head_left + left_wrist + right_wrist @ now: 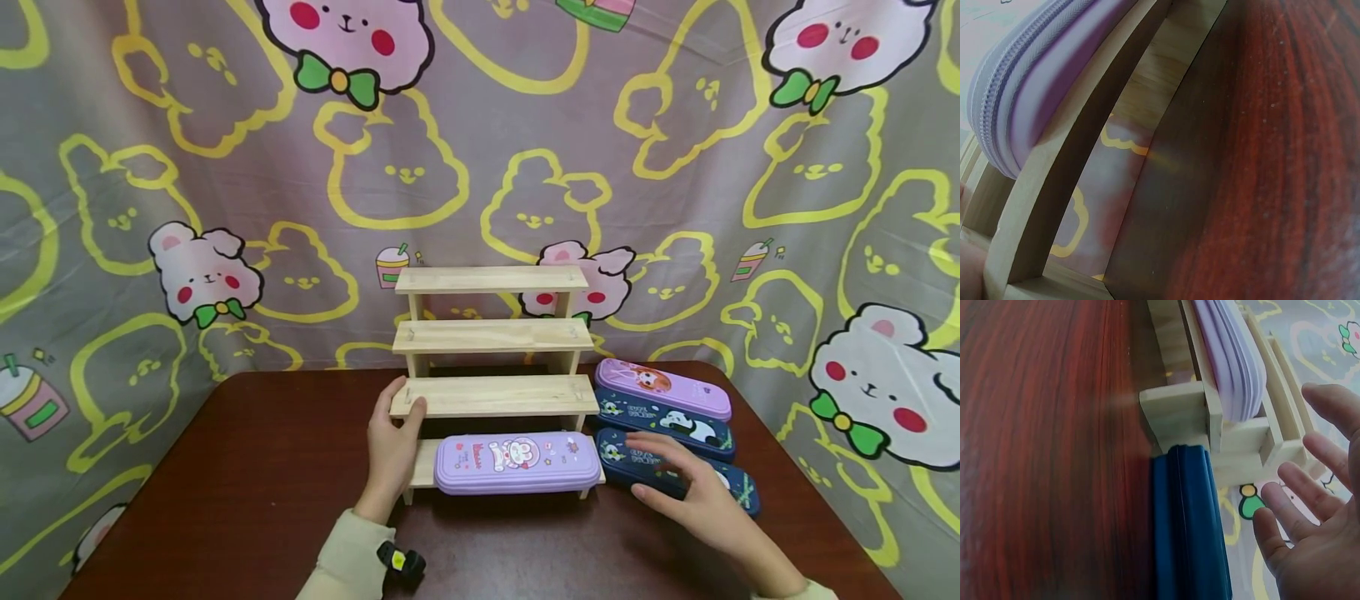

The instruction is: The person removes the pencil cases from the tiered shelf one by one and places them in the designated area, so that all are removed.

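A four-step wooden display stand (495,396) stands on the table. My left hand (392,446) holds the left end of its second step from the bottom, thumb at the front edge. A lilac pencil case (517,477) with a rabbit print lies along the lowest step; its zipper side shows in the left wrist view. To the stand's right, my right hand (701,500) hovers with fingers spread over a navy pencil case (617,462), partly hiding it. In the right wrist view that hand (1310,550) holds nothing.
Behind the nearest navy case lie another navy pencil case (663,419) with a panda and a pink-purple pencil case (693,395) with a girl print. A patterned curtain (480,125) hangs behind the dark red wooden table (247,483).
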The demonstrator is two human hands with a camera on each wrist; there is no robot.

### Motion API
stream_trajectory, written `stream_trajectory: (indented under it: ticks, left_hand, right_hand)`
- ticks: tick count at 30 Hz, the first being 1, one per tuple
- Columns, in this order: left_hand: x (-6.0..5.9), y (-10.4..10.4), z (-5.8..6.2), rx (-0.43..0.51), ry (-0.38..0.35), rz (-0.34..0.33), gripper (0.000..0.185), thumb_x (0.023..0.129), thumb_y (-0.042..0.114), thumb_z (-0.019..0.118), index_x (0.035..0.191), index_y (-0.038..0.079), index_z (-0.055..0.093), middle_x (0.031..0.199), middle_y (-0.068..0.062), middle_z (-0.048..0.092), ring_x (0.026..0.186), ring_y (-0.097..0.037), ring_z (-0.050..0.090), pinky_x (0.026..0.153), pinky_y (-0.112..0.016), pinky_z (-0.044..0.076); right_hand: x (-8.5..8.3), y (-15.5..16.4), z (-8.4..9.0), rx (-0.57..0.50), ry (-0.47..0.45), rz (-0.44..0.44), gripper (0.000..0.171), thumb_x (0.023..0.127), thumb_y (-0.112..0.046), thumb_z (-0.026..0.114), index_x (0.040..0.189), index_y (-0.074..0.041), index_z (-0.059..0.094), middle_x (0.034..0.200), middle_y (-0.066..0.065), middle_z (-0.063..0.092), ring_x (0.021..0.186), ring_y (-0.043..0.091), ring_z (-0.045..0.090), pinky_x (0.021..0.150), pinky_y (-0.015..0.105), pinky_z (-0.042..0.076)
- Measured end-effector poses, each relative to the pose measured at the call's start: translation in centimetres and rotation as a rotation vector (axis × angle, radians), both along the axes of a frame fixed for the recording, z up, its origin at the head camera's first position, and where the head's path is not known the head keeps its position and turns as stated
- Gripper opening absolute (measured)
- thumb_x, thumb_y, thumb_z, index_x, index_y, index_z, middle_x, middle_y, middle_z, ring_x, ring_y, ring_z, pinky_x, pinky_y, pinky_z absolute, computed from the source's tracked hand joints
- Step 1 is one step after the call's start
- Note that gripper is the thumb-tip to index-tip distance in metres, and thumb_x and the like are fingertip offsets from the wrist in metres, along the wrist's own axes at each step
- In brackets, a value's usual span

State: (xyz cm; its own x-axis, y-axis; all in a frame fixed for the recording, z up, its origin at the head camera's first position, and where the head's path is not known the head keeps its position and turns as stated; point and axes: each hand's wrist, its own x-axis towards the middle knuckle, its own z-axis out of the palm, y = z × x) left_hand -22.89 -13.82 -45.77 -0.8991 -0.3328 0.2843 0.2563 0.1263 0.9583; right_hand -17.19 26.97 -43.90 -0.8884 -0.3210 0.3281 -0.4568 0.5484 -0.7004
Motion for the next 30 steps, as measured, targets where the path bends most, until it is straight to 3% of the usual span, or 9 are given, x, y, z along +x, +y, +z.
stream_trajectory:
  ticks: [10,17,20,26,30]
  left_hand:
    - [0.0,0.0,0.1,-0.001,0.008,0.003,0.05,0.096,0.025,0.067,0.142,0.018,0.051,0.144,-0.004,0.049,0.133,-0.018,0.039,0.108,-0.043,0.031]
    - [-0.1,0.1,0.1,0.007,0.015,0.005,0.049,0.096,0.024,0.067,0.142,0.018,0.052,0.143,-0.003,0.049,0.133,-0.017,0.04,0.108,-0.042,0.031]
    - [-0.1,0.1,0.2,0.014,0.015,0.004,0.049,0.095,0.024,0.067,0.141,0.018,0.052,0.143,-0.003,0.05,0.132,-0.017,0.04,0.108,-0.041,0.031]
    - [0.0,0.1,0.2,0.014,0.013,0.005,0.049,0.095,0.023,0.067,0.141,0.017,0.052,0.143,-0.003,0.049,0.133,-0.017,0.039,0.108,-0.042,0.03]
    - [0.0,0.1,0.2,0.008,0.005,0.004,0.05,0.096,0.025,0.067,0.142,0.017,0.051,0.144,-0.003,0.048,0.135,-0.018,0.037,0.109,-0.043,0.029]
  right_hand:
    - [-0.7,-1.9,0.2,-0.01,0.031,0.055,0.047,0.088,-0.016,0.077,0.13,-0.029,0.062,0.138,0.001,0.053,0.124,0.009,0.047,0.09,0.049,0.048]
    - [-1.3,-3.1,0.4,-0.019,0.023,0.101,0.046,0.086,-0.024,0.079,0.13,-0.026,0.063,0.139,-0.002,0.052,0.126,0.014,0.046,0.092,0.055,0.046]
    - [-1.5,-3.5,0.4,-0.026,0.023,0.123,0.046,0.086,-0.026,0.079,0.13,-0.027,0.063,0.14,-0.001,0.052,0.127,0.015,0.046,0.097,0.05,0.044]
    - [-2.0,-4.2,0.3,-0.021,0.049,0.169,0.046,0.087,-0.023,0.078,0.131,-0.024,0.063,0.14,-0.001,0.052,0.128,0.017,0.045,0.103,0.03,0.036]
    - [-2.4,-4.7,0.1,-0.023,0.059,0.193,0.045,0.087,-0.024,0.078,0.13,-0.024,0.063,0.139,-0.002,0.052,0.129,0.018,0.044,0.104,0.027,0.034]
